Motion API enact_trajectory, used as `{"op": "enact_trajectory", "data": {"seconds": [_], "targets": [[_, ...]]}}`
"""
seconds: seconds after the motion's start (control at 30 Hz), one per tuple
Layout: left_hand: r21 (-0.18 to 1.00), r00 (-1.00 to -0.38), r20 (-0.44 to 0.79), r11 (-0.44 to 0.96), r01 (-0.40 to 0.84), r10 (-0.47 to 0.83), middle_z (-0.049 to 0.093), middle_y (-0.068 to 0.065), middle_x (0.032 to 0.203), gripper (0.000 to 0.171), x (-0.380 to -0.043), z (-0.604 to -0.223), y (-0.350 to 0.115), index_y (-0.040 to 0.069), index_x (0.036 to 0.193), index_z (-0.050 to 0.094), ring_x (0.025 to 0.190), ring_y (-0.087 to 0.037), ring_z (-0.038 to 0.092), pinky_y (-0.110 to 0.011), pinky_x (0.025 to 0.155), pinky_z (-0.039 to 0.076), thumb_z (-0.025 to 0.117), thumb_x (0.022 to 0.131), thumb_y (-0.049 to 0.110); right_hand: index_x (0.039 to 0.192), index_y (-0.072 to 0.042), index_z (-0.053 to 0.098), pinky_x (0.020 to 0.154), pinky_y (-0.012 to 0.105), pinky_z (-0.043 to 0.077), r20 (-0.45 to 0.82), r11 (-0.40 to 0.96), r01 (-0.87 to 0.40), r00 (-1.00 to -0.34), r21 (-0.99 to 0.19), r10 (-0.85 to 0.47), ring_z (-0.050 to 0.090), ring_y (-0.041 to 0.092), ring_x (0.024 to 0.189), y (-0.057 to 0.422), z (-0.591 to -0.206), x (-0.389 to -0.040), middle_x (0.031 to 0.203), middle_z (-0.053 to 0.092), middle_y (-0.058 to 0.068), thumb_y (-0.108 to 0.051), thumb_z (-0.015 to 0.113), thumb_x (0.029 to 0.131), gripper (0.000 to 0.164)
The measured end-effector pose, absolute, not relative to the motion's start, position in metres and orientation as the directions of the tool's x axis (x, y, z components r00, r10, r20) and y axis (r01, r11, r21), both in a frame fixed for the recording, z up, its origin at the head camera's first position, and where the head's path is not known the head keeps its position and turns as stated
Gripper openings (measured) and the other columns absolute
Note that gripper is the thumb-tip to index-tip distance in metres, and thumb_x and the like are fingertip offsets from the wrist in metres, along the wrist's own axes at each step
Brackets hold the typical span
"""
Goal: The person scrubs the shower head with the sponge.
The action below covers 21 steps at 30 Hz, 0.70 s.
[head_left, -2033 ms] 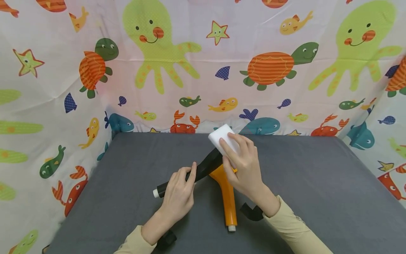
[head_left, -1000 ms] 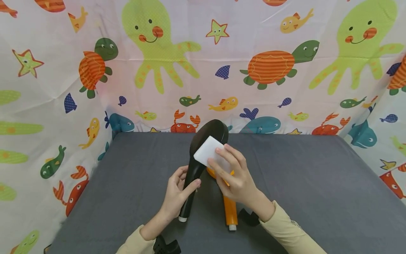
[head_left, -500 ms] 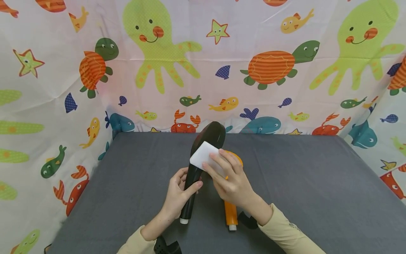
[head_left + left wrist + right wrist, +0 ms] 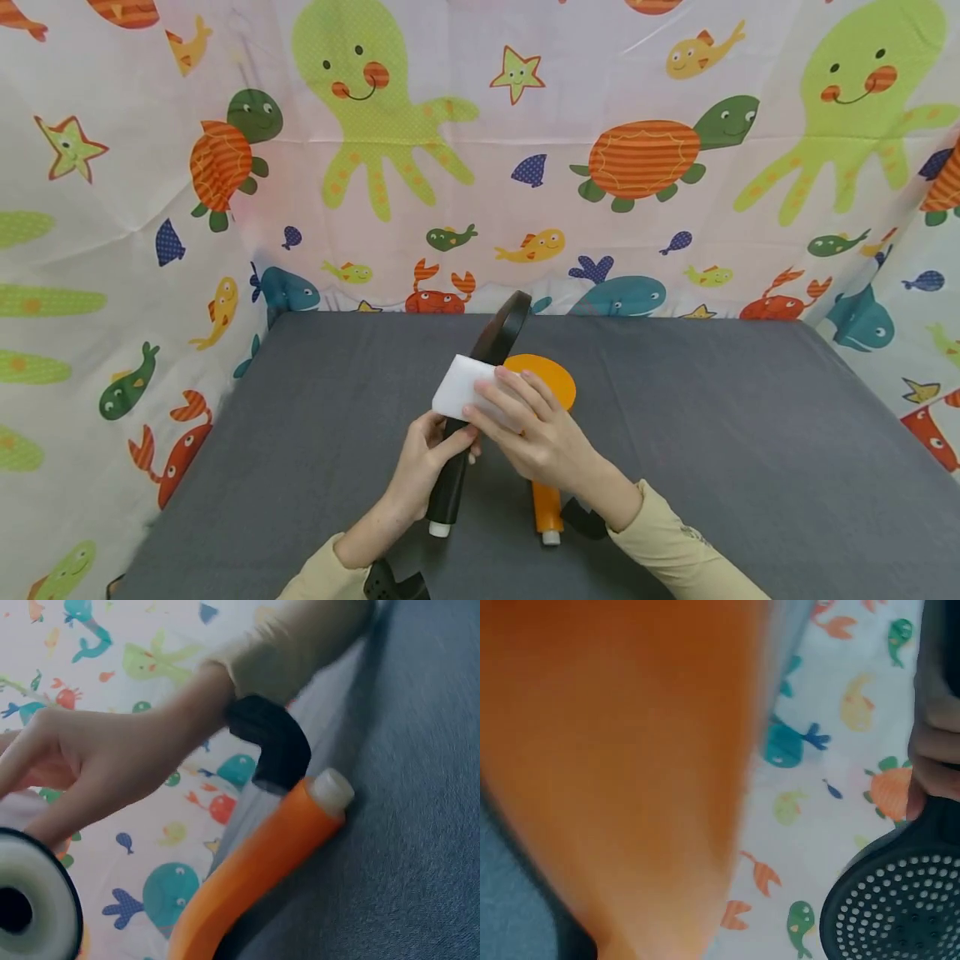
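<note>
A black hand-held shower head (image 4: 504,327) slants up and away over the table, and my left hand (image 4: 415,468) grips its handle. In the right wrist view its round face with many pale nozzles (image 4: 900,915) shows beside my left fingers. My right hand (image 4: 546,442) holds a white block sponge (image 4: 459,387) across the upper handle, just above my left thumb. The handle's white end (image 4: 34,889) faces the left wrist camera. Behind my right hand an orange shower head (image 4: 553,379) is partly hidden, its handle (image 4: 547,504) towards me.
A grey cloth covers the table (image 4: 712,433). Behind it and along both sides hangs a white curtain (image 4: 480,208) printed with sea animals. Black wrist mounts (image 4: 393,583) sit at my sleeves, close to the orange handle on the right.
The black shower head has swung from leaning left to nearly upright, then its head has turned edge-on. The sponge has slid from its head down to the handle.
</note>
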State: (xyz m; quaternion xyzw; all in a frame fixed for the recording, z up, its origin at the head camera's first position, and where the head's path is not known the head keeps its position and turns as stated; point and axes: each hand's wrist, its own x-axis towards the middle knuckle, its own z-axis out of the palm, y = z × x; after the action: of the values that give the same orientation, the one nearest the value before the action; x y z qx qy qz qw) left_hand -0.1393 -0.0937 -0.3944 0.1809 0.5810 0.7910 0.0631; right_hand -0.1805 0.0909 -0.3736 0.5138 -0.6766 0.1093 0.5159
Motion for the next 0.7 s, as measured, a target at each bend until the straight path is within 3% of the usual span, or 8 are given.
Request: {"op": "enact_trajectory", "data": {"seconds": [0.1,0.23,0.33,0.47,0.53,0.6,0.7], "targets": [[0.923,-0.896,0.164,-0.385,-0.008,0.413,0.063,-0.007,0.091,0.026,-0.139,-0.392,-0.093,-0.009,0.115,0.049,0.075,-0.012,0.06,-0.021,0.069,0.049,0.048,0.095,0.007,0.119,-0.005,0.061,0.097,0.051,0.037,0.834,0.466,-0.83,-0.001,0.307,-0.551,0.042,0.043,0.117,0.095,-0.371,-0.183,0.126,0.049,0.023,-0.012,0.049,0.094,0.028],[0.884,-0.837,0.098,-0.433,-0.176,0.539,0.061,-0.009,0.103,0.034,-0.139,-0.39,-0.093,-0.011,0.123,0.045,0.086,-0.013,0.06,-0.023,0.074,0.05,0.044,0.098,0.011,0.13,-0.008,0.054,0.091,0.052,0.043,0.901,0.494,-0.867,-0.158,0.07,-0.405,0.036,0.045,0.123,0.1,-0.365,-0.188,0.131,0.042,0.026,-0.012,0.051,0.093,0.036],[0.863,-0.802,0.074,-0.441,-0.247,0.593,0.058,-0.008,0.101,0.036,-0.139,-0.391,-0.095,-0.012,0.125,0.041,0.082,-0.012,0.059,-0.023,0.074,0.051,0.044,0.098,0.012,0.133,-0.009,0.051,0.094,0.051,0.041,0.908,0.436,-0.9,-0.186,-0.004,-0.376,0.033,0.046,0.125,0.101,-0.365,-0.188,0.132,0.039,0.027,-0.013,0.052,0.094,0.04],[0.865,-0.797,0.105,-0.451,-0.222,0.595,0.058,-0.009,0.1,0.04,-0.14,-0.392,-0.097,-0.015,0.127,0.038,0.081,-0.013,0.061,-0.026,0.077,0.051,0.044,0.097,0.01,0.129,-0.006,0.054,0.102,0.048,0.034,0.887,0.361,-0.93,-0.105,0.073,-0.45,0.036,0.045,0.123,0.101,-0.369,-0.185,0.129,0.043,0.027,-0.014,0.051,0.094,0.036],[0.869,-0.804,0.142,-0.461,-0.178,0.578,0.058,-0.011,0.104,0.041,-0.142,-0.393,-0.098,-0.015,0.13,0.037,0.087,-0.016,0.062,-0.03,0.08,0.052,0.044,0.097,0.008,0.129,-0.007,0.055,0.104,0.046,0.032,0.878,0.36,-0.93,-0.104,0.081,-0.467,0.036,0.044,0.123,0.102,-0.37,-0.186,0.13,0.044,0.026,-0.014,0.05,0.094,0.035],[0.87,-0.805,0.18,-0.473,-0.137,0.565,0.058,-0.013,0.109,0.042,-0.142,-0.393,-0.097,-0.014,0.133,0.035,0.093,-0.02,0.062,-0.034,0.082,0.051,0.044,0.096,0.005,0.128,-0.006,0.056,0.103,0.047,0.032,0.884,0.392,-0.919,-0.142,0.05,-0.445,0.036,0.045,0.124,0.105,-0.368,-0.189,0.131,0.044,0.026,-0.013,0.05,0.094,0.035],[0.867,-0.792,0.213,-0.484,-0.116,0.572,0.058,-0.014,0.114,0.044,-0.142,-0.392,-0.095,-0.011,0.136,0.034,0.096,-0.023,0.063,-0.038,0.083,0.051,0.043,0.096,0.004,0.128,-0.004,0.055,0.1,0.053,0.034,0.897,0.465,-0.881,-0.27,-0.084,-0.35,0.032,0.044,0.126,0.113,-0.365,-0.199,0.135,0.039,0.026,-0.008,0.052,0.091,0.038]]}}
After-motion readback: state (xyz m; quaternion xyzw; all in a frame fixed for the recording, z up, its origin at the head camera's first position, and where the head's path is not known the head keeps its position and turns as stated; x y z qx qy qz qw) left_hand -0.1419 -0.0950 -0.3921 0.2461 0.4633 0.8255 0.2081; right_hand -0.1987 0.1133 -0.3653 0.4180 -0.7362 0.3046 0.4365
